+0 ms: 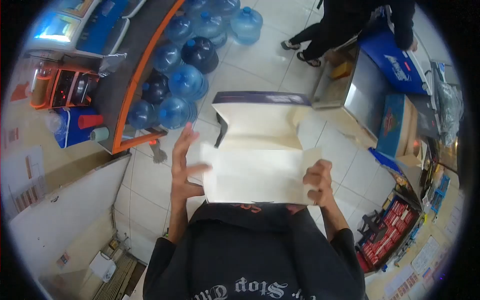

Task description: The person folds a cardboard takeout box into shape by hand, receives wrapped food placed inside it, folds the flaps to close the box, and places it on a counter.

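Note:
A cardboard box stands opened up in front of my chest, its white inside facing me. The raised lid at its far end has a dark purple printed edge. My right hand curls its fingers over the box's right side and grips it. At the left side, my left hand has its fingers spread, slightly blurred, with the thumb and one finger close to the box edge. Whether those two touch the cardboard is hard to tell. Nothing shows inside the box.
Several blue water jugs stand on the tiled floor beside an orange-edged table. Another person in dark clothes stands at the back right near a metal counter. A teal carton and a rack of red packs are at right.

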The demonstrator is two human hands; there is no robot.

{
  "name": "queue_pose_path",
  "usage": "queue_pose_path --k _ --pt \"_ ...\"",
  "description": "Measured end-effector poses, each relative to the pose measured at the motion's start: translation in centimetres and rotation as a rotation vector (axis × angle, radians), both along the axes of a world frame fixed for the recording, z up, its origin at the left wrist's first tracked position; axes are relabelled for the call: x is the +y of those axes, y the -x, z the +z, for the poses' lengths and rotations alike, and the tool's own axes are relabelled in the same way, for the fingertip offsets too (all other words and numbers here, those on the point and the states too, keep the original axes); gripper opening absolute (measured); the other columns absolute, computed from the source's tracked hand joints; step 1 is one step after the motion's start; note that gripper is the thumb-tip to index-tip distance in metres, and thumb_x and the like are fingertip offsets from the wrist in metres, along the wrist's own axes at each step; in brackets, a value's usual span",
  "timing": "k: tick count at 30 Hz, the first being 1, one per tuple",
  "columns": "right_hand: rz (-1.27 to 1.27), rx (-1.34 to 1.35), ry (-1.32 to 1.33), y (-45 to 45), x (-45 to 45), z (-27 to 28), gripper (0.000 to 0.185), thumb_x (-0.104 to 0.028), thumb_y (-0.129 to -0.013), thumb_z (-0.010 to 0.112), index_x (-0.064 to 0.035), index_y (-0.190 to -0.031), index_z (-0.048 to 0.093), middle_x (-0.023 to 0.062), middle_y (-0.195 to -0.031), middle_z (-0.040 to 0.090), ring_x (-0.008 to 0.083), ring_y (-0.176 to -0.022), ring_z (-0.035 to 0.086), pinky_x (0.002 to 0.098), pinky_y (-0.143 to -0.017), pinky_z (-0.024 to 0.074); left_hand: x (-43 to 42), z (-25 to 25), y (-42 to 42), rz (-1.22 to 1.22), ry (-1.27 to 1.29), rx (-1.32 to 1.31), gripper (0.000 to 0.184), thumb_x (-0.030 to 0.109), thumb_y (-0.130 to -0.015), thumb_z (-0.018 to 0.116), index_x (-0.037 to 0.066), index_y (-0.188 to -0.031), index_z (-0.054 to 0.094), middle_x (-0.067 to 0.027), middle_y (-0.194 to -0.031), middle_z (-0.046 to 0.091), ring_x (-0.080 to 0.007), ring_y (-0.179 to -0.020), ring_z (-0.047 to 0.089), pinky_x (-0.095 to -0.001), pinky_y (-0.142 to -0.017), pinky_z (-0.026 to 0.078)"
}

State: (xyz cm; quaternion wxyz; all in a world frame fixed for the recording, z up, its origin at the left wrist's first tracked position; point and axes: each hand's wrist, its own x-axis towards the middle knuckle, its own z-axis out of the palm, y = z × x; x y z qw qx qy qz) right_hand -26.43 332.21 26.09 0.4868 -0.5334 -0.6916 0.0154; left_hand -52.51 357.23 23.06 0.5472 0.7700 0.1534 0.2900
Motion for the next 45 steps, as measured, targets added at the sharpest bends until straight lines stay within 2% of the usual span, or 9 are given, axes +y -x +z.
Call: queue_pose_path --k 7,12,13,17,24,27,31,38,45 --pt "0.308 -0.344 -0.178 -5.4 8.6 2.2 0.036 -0.019 -0.075 0.077 -0.0112 -0.082 0.043 0.0126 -0.087 0.063 0.0269 -0.079 0.062 0.0330 -0.062 0.0428 12.1 -4.5 -12.1 -0.246 1.031 -0.085 0.154 0.065 -0.041 0.092 0.015 -0.158 0.005 -0.0228 -0.154 0.029 -0.0401 -0.141 0.034 -0.0547 -0.112 0.033" --pt "0.204 -0.332 -0.184 -9.6 11.7 3.9 0.036 -0.023 -0.081 0.075 -0.0107 -0.081 0.041 0.0144 -0.087 0.063 0.0284 -0.078 0.062 0.0356 -0.064 0.0457 16.5 -0.4 -25.7 -0.720 0.837 0.085 0.128 0.038 -0.063 0.092 0.013 -0.157 0.009 -0.0195 -0.142 0.045 -0.0268 -0.125 0.054 -0.0388 -0.104 0.045" --pt "0.179 -0.295 -0.169 -10.5 11.9 4.2 0.036 -0.024 -0.082 0.074 -0.0106 -0.082 0.041 0.0149 -0.087 0.063 0.0283 -0.077 0.062 0.0354 -0.064 0.0462 17.0 0.4 -27.4 -0.645 0.607 0.104 0.100 0.011 -0.071 0.085 0.009 -0.153 0.027 -0.0153 -0.131 0.054 -0.0224 -0.115 0.059 -0.0331 -0.099 0.049" --pt "-0.112 -0.192 -0.136 -14.8 12.6 3.8 0.036 -0.025 -0.079 0.075 -0.0097 -0.084 0.043 0.0153 -0.089 0.063 0.0306 -0.080 0.061 0.0389 -0.069 0.0462 19.3 3.9 -33.7 -0.575 0.087 -0.192 0.042 -0.004 -0.065 0.079 0.008 -0.106 0.075 -0.0131 -0.119 0.063 -0.0243 -0.111 0.062 -0.0322 -0.090 0.053" --pt "-0.669 0.207 -0.120 -22.8 17.8 6.8 0.025 -0.015 -0.075 0.071 -0.0063 -0.087 0.051 0.0146 -0.085 0.062 0.0313 -0.077 0.055 0.0445 -0.077 0.0423 21.7 10.1 -42.6 -0.583 -0.190 -0.342 0.044 0.001 -0.055 0.079 0.014 -0.097 0.079 -0.0159 -0.110 0.067 -0.0302 -0.102 0.066 -0.0359 -0.084 0.056" --pt "-0.835 0.005 0.325 -25.8 20.2 10.0 0.021 -0.013 -0.076 0.075 -0.0070 -0.092 0.063 0.0086 -0.080 0.059 0.0266 -0.078 0.056 0.0396 -0.084 0.0398 23.6 9.8 -47.1 -0.590 -0.283 -0.341 0.043 0.003 -0.056 0.080 0.014 -0.098 0.079 -0.0149 -0.113 0.067 -0.0299 -0.103 0.065 -0.0357 -0.084 0.056" --pt "-0.602 -0.053 0.603 -27.7 22.7 8.7 0.041 -0.039 -0.069 0.085 -0.0099 -0.092 0.069 0.0068 -0.082 0.059 0.0232 -0.084 0.058 0.0381 -0.081 0.0405 23.8 8.2 -51.4 -0.612 -0.328 -0.236 0.048 0.002 -0.057 0.079 0.013 -0.103 0.077 -0.0142 -0.115 0.064 -0.0304 -0.101 0.064 -0.0361 -0.082 0.055" --pt "-0.512 0.522 0.630 -28.4 17.7 5.9 0.039 -0.035 -0.069 0.086 -0.0078 -0.093 0.072 0.0083 -0.099 0.066 0.0242 -0.097 0.061 0.0377 -0.086 0.0427 22.8 6.1 -56.1 -0.732 -0.386 0.031 0.058 -0.005 -0.064 0.067 0.014 -0.118 0.071 -0.0133 -0.111 0.058 -0.0313 -0.097 0.062 -0.0385 -0.077 0.054" --pt "-0.894 0.619 0.432 -30.4 14.6 8.4 0.017 -0.021 -0.080 0.079 -0.0076 -0.086 0.070 0.0017 -0.077 0.066 0.0187 -0.078 0.057 0.0339 -0.077 0.0380 16.6 7.5 -59.6 -1.059 -0.438 0.025 0.050 0.001 -0.064 0.068 0.015 -0.112 0.074 -0.0131 -0.109 0.053 -0.0319 -0.097 0.060 -0.0378 -0.076 0.054"
